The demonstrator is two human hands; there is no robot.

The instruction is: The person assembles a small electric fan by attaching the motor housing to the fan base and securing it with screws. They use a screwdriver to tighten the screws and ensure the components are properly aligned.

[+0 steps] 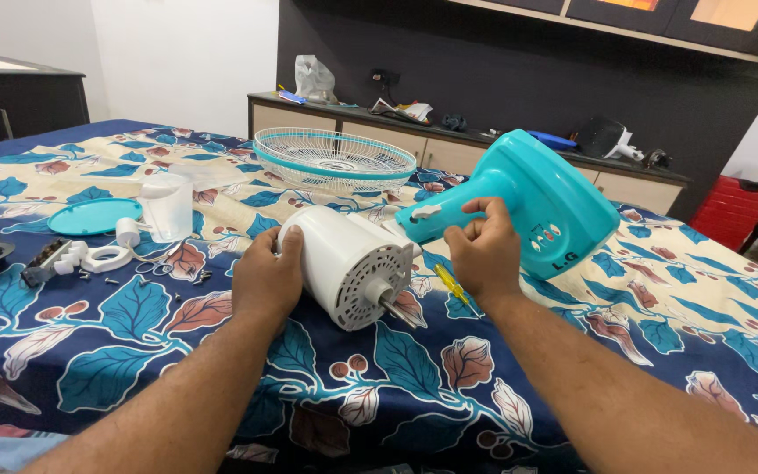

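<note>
A bed in a leaf-print sheet bore a fan motor, wire guard, teal lid and loose screws.

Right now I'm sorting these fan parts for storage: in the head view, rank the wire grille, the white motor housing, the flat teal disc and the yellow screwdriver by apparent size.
1. Wire grille, though it lies farther off.
2. White motor housing, nearest the camera, so its lead over the disc is unsure.
3. Flat teal disc.
4. Yellow screwdriver, partly hidden.
</note>
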